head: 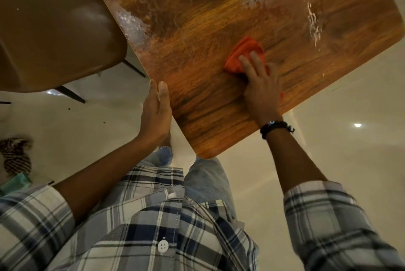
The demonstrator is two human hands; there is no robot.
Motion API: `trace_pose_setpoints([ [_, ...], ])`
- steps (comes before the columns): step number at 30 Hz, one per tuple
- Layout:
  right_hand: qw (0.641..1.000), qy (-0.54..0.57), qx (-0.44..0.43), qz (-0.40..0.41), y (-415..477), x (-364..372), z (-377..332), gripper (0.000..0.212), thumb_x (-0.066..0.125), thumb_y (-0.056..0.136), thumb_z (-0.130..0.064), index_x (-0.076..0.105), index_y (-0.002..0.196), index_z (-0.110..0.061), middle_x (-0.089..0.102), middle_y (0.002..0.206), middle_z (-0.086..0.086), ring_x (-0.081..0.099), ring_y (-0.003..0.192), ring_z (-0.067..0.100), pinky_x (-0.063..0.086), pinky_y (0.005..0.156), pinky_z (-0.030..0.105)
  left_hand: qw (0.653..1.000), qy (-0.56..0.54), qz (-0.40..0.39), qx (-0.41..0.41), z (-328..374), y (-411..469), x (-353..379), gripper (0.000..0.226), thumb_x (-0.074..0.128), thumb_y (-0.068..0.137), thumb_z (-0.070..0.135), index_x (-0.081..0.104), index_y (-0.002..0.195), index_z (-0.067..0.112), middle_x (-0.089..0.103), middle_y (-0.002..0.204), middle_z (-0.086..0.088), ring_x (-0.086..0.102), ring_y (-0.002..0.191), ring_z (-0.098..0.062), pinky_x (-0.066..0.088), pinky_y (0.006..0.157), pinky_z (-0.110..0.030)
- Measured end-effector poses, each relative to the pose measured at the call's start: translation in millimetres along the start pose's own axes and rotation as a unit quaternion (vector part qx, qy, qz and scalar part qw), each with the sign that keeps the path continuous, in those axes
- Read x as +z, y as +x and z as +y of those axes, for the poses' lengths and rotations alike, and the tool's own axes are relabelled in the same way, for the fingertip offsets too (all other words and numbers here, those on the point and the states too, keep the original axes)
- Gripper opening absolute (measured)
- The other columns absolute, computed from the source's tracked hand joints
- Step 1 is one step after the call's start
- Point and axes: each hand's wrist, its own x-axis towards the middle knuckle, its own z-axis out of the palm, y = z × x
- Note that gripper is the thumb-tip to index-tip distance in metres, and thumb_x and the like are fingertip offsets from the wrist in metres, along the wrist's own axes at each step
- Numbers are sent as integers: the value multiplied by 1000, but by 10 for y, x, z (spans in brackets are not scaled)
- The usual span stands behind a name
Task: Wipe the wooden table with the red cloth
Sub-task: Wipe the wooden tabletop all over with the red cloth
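Note:
The wooden table (208, 18) fills the upper middle of the head view, its top glossy with wet streaks toward the far side. A crumpled red cloth (241, 53) lies on the near right part of the tabletop. My right hand (262, 86) presses down on the cloth with straight fingers spread over it. My left hand (156, 113) rests against the table's left edge, fingers straight and thumb on top of the rim.
A brown chair (54, 29) stands close against the table's left side, its dark legs on the pale tiled floor (350, 139). A patterned item (15, 154) and a green one lie on the floor at the far left.

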Motion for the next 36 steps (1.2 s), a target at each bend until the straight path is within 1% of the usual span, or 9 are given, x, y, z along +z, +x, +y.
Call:
trace_pose_setpoints([
  [3, 993, 50, 107, 13, 218, -55, -23, 52, 34, 96, -16, 42, 146, -26, 39, 153, 5, 41, 127, 39, 36, 103, 53, 1000, 25, -15, 8, -9, 1, -102, 78, 15, 91, 71, 32, 151, 23, 42, 152, 3, 38, 140, -15, 31, 118, -45],
  [5, 993, 52, 105, 24, 166, -27, -321, 48, 37, 98, -18, 44, 145, -24, 42, 152, 7, 41, 125, 40, 37, 100, 53, 999, 38, -3, 36, 7, 25, -173, 65, 18, 96, 63, 51, 130, 18, 58, 126, 0, 52, 122, -19, 40, 108, -49],
  [9, 999, 38, -27, 21, -305, 128, -1074, 52, 54, 93, -13, 46, 143, -27, 44, 150, 4, 44, 122, 37, 42, 89, 48, 990, 110, 82, 36, 78, 198, -250, 69, 18, 94, 66, 54, 116, 10, 55, 118, -14, 47, 117, -30, 33, 102, -37],
  [14, 982, -9, -188, -7, -911, 237, -1188, 46, 41, 98, -31, 39, 143, -27, 46, 149, 2, 46, 125, 32, 45, 88, 43, 980, 155, 57, 108, 401, 348, -71, 61, 19, 95, 59, 50, 112, 8, 52, 119, -12, 44, 116, -28, 23, 96, -27],
  [19, 999, 6, 30, 20, -681, 151, -197, 53, 48, 97, -19, 36, 147, -30, 37, 154, 3, 45, 122, 40, 43, 95, 54, 967, 145, -81, 195, 617, 470, 219, 53, 26, 100, 53, 53, 114, 10, 54, 107, -10, 50, 108, -31, 40, 98, -51],
  [23, 971, 47, 232, 37, -156, -143, 499, 53, 22, 98, -37, 41, 146, -28, 36, 155, 3, 38, 131, 42, 34, 106, 58, 922, 226, -189, 250, 910, 611, 408, 48, 36, 100, 45, 46, 136, 14, 49, 135, -8, 43, 127, -24, 37, 107, -40],
  [26, 929, 100, 348, 77, 240, -146, 683, 51, 26, 96, -29, 45, 143, -25, 39, 153, 4, 36, 135, 39, 29, 111, 56, 884, 279, -235, 292, 1160, 845, 535, 59, 42, 97, 44, 37, 145, 12, 40, 147, -9, 35, 136, -23, 32, 112, -43],
  [31, 964, 63, 253, 54, 315, -21, 16, 48, 47, 97, -16, 43, 145, -22, 42, 151, 8, 42, 129, 38, 36, 105, 54, 835, 372, -243, 324, 1647, 1348, 742, 75, 51, 84, 37, 32, 148, 3, 35, 151, -18, 30, 141, -34, 27, 115, -45],
  [36, 980, 51, 194, 13, -281, 100, -601, 50, 48, 98, -41, 42, 146, -25, 41, 152, 5, 48, 124, 36, 45, 97, 49, 724, 515, -312, 337, 2063, 1998, 1031, 97, 75, 80, 31, 17, 154, 9, 14, 163, -12, 7, 150, -32, 14, 122, -41],
])
